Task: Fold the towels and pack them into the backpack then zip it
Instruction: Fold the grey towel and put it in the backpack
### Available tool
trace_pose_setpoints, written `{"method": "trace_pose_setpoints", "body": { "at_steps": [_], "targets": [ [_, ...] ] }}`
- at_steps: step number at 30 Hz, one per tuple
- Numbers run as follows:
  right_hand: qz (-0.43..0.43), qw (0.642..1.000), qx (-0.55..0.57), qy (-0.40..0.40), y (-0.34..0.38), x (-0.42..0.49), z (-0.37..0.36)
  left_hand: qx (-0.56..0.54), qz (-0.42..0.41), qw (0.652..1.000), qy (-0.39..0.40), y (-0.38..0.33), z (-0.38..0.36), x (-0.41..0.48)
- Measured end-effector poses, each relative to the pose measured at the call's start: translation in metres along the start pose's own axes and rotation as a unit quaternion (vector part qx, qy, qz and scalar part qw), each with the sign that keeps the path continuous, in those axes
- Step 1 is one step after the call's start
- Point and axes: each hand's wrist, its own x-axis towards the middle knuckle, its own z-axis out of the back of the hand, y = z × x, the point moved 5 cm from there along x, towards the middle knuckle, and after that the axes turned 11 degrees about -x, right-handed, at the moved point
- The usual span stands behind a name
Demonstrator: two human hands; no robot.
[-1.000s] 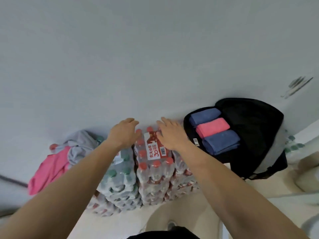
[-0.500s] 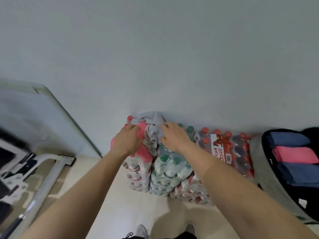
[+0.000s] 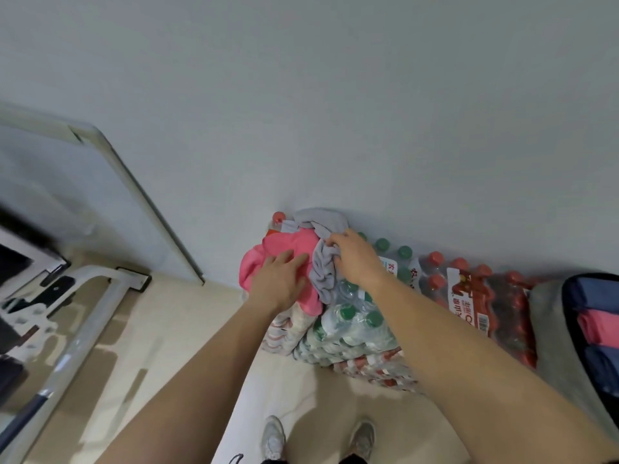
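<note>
Stands facing a pale wall (image 3: 335, 95), with both bare arms stretched out over a stack of shrink-wrapped bottle packs (image 3: 338, 349) on the floor (image 3: 187, 329).

Presses the left hand (image 3: 279, 283) palm down on a crumpled pink towel (image 3: 284, 244), fingers straight and slightly apart. Digs the right hand (image 3: 355, 259) into a crumpled grey towel (image 3: 323, 274) just beside it, fingers curled round a bunch of the cloth.

Both towels unfolded and touching each other, heaped on the left end of the stack, along its edge against the wall. Pink cloth hanging down over the stack's left front corner; grey cloth bunched up toward the wall and trailing down between the two hands.

Further right on the same stack: green-capped bottles (image 3: 355, 321) under the right wrist, then a pack of red-capped bottles (image 3: 495, 289) with a red label.

At the stack's right end, cut off by the edge of the view, a black backpack (image 3: 570, 301), open, with three folded towels (image 3: 599, 326) side by side inside: blue, pink, blue. Cannot tell whether it rests on the packs or just beside them.

To the left, a white board (image 3: 83, 195) leaning on the wall and a pale metal frame (image 3: 83, 313) on the floor. At the bottom, two pale shoes (image 3: 274, 437) on the floor.
</note>
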Motion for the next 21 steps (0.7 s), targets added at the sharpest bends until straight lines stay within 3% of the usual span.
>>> {"method": "trace_pose_setpoints", "body": {
  "at_steps": [9,12,14,18,21],
  "targets": [
    [-0.004,0.992,0.051,-0.115,-0.034,-0.02,0.114,0.001,0.032,0.993,0.117,-0.007,0.014,0.013],
    [-0.003,0.989,0.06,-0.137,-0.054,-0.04,0.16,-0.002,0.027,0.999,0.03,-0.05,0.051,0.023],
    [0.0,0.986,0.07,-0.15,-0.062,-0.048,0.178,-0.074,-0.025,0.996,-0.036,-0.09,0.078,0.027],
    [-0.019,0.977,0.079,-0.197,-0.086,-0.074,0.205,-0.216,-0.129,0.968,-0.016,-0.17,0.097,0.027],
    [-0.074,0.973,0.063,-0.211,-0.116,-0.093,0.205,-0.231,-0.147,0.958,-0.082,-0.198,0.099,0.032]
  ]
}}
